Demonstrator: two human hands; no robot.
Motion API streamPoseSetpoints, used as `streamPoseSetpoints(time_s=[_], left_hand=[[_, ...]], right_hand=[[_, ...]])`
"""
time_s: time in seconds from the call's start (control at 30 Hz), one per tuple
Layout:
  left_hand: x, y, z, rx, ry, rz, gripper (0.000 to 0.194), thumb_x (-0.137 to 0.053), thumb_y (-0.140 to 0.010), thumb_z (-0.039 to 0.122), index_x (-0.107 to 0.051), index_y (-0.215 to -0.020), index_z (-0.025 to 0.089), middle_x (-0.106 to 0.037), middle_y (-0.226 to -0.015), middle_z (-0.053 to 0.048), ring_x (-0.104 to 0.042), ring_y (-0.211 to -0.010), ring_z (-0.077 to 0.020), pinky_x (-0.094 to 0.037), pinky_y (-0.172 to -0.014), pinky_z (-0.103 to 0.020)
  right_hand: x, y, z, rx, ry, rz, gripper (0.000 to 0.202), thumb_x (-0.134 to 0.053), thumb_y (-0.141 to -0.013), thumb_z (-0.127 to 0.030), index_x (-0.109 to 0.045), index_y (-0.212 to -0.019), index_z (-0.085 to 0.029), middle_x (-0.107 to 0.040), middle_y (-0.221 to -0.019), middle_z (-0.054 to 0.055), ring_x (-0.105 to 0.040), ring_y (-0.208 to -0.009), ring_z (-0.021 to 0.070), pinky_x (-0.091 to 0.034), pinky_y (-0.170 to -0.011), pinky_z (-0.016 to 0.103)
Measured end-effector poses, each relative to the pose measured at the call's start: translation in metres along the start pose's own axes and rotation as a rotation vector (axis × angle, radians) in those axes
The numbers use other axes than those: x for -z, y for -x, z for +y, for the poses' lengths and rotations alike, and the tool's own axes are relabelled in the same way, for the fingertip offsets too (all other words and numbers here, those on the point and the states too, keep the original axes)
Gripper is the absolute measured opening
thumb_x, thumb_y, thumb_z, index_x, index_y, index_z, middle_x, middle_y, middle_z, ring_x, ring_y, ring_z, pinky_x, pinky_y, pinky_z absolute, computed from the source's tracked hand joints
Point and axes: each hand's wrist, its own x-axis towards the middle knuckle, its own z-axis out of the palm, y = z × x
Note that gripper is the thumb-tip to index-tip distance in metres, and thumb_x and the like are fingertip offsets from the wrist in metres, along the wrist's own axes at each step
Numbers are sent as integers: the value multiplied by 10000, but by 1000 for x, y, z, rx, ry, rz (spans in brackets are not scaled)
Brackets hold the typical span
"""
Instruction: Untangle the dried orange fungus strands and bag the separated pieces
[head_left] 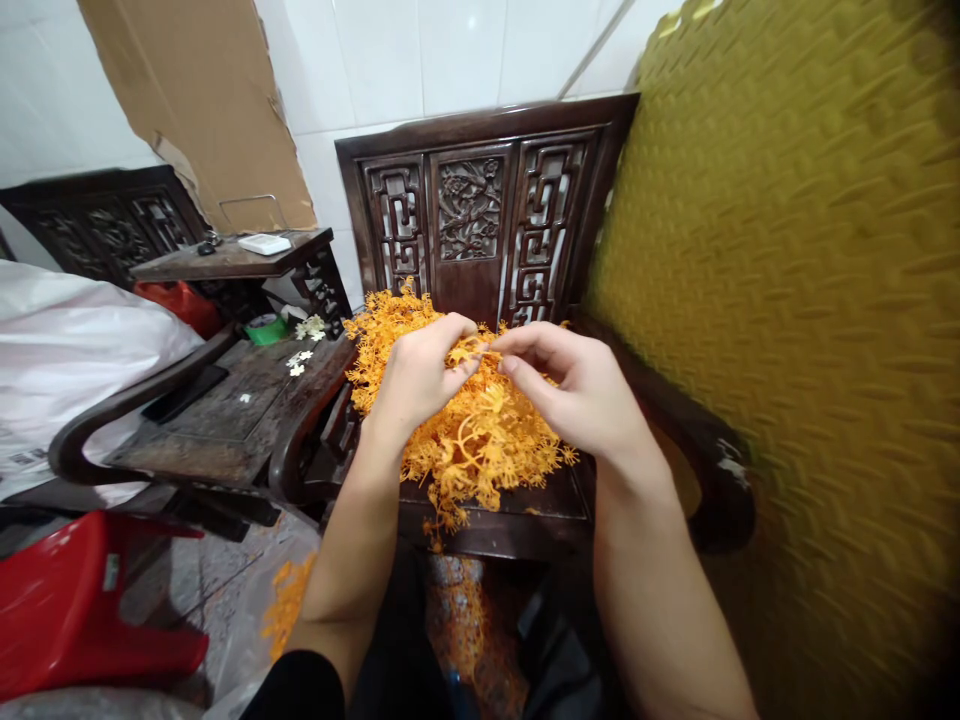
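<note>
A heap of orange, branching plastic-looking flower pieces covers much of the dark wooden chair seat. Over the heap, my left hand is closed with thumb and fingers around an orange flower piece. Close beside it on the right, my right hand pinches with thumb and forefinger at the end of an orange bit. The fingertips of both hands nearly meet. Exactly what sits between the right fingertips is too small to make out.
A carved chair back rises behind the heap. Right stands a yellow textured foam mat. To the left are a side table, green tape, white flower pieces, a red stool and a clear bag with orange pieces.
</note>
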Motion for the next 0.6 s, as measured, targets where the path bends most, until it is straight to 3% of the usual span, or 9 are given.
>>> streamPoseSetpoints(time_s=[0.1, 0.2, 0.37, 0.47, 0.6], left_hand=[[-3, 1, 0, -9, -28, -55, 288, -630, -880, 101, -670, -1145, 208, -754, -1089, -56, -701, -992, -196, -530, -889, -333], [1, -1, 3, 3, 55, -112, 264, -646, -879, 111, -691, -1124, 202, -748, -1073, -57, -696, -993, -200, -541, -902, -346], [21, -3, 9, 84, 451, -328, 471, -787, -891, 361, -668, -1321, 209, -726, -1348, -112, -694, -1210, -238, -553, -1042, -378], [26, -3, 7, 173, 594, -291, 300, -693, -980, 383, -748, -1216, 206, -774, -1246, -103, -732, -1119, -205, -583, -982, -354], [24, -2, 3, 187, 671, -194, 118, -763, -929, 300, -809, -980, 204, -794, -1075, -83, -736, -1030, -192, -596, -936, -359]], right_hand=[[-6, -1, -3, 4, 83, -18, 127, -677, -948, -264, -747, -1018, -184, -783, -911, 39, -688, -755, 165, -527, -690, 321], [-9, -2, -1, 39, 137, -11, 90, -683, -951, -257, -740, -941, -188, -770, -859, 26, -661, -720, 157, -501, -685, 319], [3, -3, 4, 163, 222, -12, 107, -677, -958, -192, -751, -881, -189, -734, -826, 25, -641, -731, 153, -482, -714, 321], [11, -2, 4, 207, 236, -84, 98, -687, -963, -207, -768, -908, -193, -723, -823, 24, -641, -732, 152, -477, -702, 315], [11, 1, -1, 226, 254, -155, 105, -667, -965, -226, -757, -921, -197, -744, -856, 26, -653, -750, 156, -475, -713, 313]])
